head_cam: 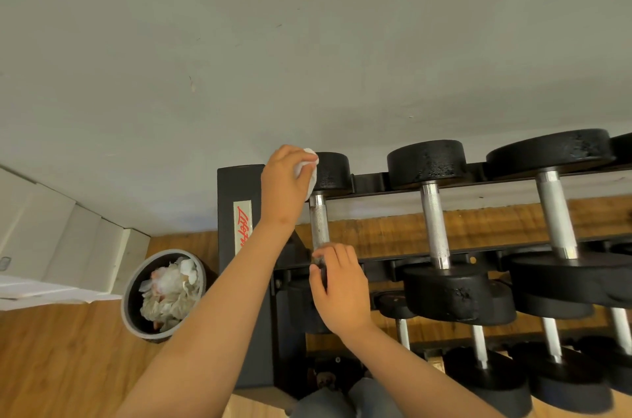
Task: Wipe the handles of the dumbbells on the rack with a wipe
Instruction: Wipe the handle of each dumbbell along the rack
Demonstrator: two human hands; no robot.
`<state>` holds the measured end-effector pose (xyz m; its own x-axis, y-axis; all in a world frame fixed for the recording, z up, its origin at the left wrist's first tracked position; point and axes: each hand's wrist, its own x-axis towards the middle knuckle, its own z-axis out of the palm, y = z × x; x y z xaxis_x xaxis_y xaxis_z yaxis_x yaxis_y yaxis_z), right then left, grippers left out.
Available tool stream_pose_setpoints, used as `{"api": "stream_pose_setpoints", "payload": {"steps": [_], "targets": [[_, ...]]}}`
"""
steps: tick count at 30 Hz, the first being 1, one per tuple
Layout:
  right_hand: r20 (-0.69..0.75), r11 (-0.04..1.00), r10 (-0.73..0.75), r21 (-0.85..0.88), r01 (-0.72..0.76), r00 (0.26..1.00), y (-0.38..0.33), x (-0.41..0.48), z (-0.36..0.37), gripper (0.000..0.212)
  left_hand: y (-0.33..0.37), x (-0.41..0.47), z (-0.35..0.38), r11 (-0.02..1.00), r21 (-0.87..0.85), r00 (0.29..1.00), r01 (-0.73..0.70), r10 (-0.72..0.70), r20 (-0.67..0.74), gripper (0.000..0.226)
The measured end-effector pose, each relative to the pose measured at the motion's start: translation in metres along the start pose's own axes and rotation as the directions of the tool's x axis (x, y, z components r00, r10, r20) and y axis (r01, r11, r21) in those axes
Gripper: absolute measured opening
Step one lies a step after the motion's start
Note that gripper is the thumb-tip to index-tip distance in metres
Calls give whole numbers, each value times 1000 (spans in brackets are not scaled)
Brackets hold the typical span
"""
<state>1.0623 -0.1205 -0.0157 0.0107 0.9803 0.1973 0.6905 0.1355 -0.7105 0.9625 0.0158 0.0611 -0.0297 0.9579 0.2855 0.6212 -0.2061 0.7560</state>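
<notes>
White wipe (308, 176) bunched against the leftmost dumbbell (319, 222) on the black rack (236, 185).

Both bare forearms reach forward. The left hand (285, 185), farther out, clutches a bunched white wipe (307, 161). The right hand (342, 287), nearer, curls its fingers round the near end of a dumbbell handle (319, 222).

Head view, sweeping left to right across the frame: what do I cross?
White stacked boxes → round grey bin of crumpled wipes → black rack end post with red lettering → left hand gripping white wipe → small dumbbell's knurled steel handle → medium black dumbbell → large black dumbbell.
</notes>
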Motion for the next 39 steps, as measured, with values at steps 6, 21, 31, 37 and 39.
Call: {"api": "stream_pose_setpoints", "payload": {"steps": [6, 21, 31, 37, 39], "targets": [[6, 1000, -11, -20, 11, 1000, -1, -1, -1, 26, -16, -25, -11, 1000, -7, 999, -8, 9, 47, 14], [12, 999, 6, -32, -6, 1000, -1, 0, -2, 26, -26, -17, -7, 948, -203, 950, 247, -278, -143, 12], [21, 1000, 12, -15, -11, 1000, -2, 1, -3, 28, -39, -34, -2, 895, -267, 898, 357, -407, -167, 17], [26, 1000, 12, -19, -11, 1000, -1, 0, -2, 26, -57, -4, -9, 885, -230, 895, 405, -435, -98, 19], [25, 1000, 13, -24, -13, 1000, -1, 1, -2, 27, -59, 3, -8, 867, -246, 882, 433, -464, -86, 18]]}}
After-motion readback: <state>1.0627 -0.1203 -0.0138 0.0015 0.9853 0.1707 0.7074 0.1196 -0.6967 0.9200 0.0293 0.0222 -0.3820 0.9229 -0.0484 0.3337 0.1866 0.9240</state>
